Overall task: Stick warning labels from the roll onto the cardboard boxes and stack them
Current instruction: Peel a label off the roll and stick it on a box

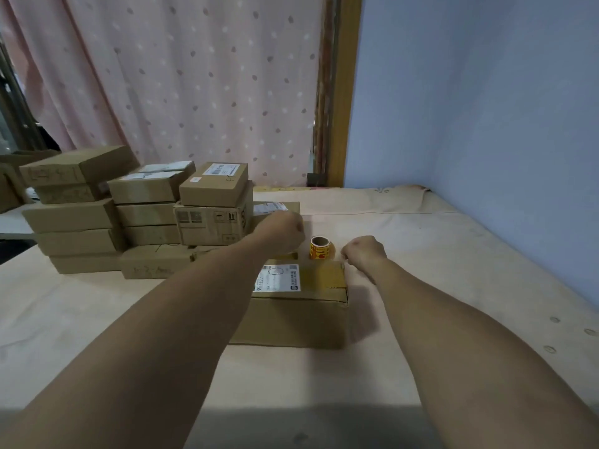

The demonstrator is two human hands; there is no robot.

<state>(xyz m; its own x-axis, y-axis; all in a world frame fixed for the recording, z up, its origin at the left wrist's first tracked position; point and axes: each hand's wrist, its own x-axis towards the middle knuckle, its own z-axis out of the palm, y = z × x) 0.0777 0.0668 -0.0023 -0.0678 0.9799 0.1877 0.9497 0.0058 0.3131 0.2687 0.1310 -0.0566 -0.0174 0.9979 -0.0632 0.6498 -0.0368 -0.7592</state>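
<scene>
Small yellow roll of warning labels (320,247) stands on the beige mattress (437,254), between both hands and just behind the flat brown cardboard box (291,319). Left hand (285,231) is curled, just left of the roll. Right hand (364,252) is curled at the box's far right corner. Can't tell if either holds anything. Stacked brown boxes (146,215) sit to the left.

we are making out handwritten "1-2-a" on the low box (152,265) front, and umbrella and up-arrow signs on the stacked box (210,223); the white shipping label (277,278) is printing too small to read.
</scene>
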